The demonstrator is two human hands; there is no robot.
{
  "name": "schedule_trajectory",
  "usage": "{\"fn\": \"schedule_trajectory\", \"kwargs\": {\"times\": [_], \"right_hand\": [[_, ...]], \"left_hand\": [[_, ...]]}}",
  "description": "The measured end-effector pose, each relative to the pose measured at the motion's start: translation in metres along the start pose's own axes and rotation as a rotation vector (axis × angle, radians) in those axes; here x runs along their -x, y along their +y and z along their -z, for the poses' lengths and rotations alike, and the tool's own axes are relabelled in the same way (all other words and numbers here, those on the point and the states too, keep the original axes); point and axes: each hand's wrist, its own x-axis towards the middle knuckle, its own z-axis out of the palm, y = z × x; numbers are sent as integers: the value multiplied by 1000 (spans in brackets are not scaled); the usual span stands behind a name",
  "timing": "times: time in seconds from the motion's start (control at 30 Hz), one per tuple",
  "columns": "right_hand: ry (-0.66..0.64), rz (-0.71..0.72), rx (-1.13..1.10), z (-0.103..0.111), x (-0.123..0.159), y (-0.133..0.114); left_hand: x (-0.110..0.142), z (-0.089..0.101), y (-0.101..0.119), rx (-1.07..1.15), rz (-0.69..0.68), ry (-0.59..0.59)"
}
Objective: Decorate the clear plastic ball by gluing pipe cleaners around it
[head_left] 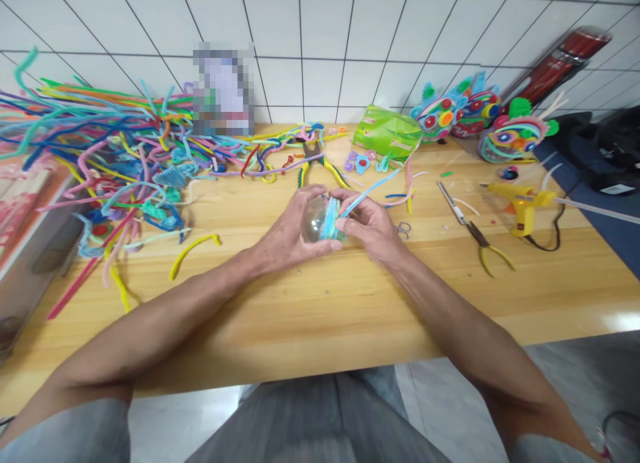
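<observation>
Above the middle of the table, my left hand (295, 230) is wrapped round a clear, rounded ball (315, 220), which looks like plastic or glass. Blue and green pipe cleaner bands (330, 218) circle the ball's right side. My right hand (370, 222) pinches a light blue pipe cleaner (373, 191) against those bands, its loose end sticking up to the right. Some of the ball is hidden behind my fingers. Just beyond my hands lie pliers (320, 164) with yellow and green handles, jaws pointing away. Small scissors (403, 230) show partly beside my right hand.
A tangled heap of pipe cleaners (125, 163) covers the left side. A green packet (387, 135) and several decorated figures (513, 138) stand at the back. To the right lie a yellow glue gun (523, 203), a utility knife (451, 203), more pliers (486, 246) and a red flask (560, 60).
</observation>
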Motion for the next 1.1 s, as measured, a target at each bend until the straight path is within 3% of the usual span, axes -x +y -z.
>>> {"fn": "schedule_trajectory", "kwargs": {"times": [0.1, 0.17, 0.43, 0.8, 1.0, 1.1], "right_hand": [[-24, -11, 6, 0, 0, -2], [-14, -20, -1, 2, -1, -4], [31, -9, 24, 3, -2, -4], [82, -14, -45, -3, -1, 1], [52, -9, -53, -3, -1, 0], [39, -24, -41, -3, -1, -1]], "left_hand": [[0, 0, 7, 23, 124, 14], [0, -1, 9, 41, 137, 23], [-2, -4, 6, -18, -61, 30], [0, -3, 6, -26, -86, 1], [-1, 4, 18, -93, 182, -51], [-1, 5, 22, -100, 239, -66]]}}
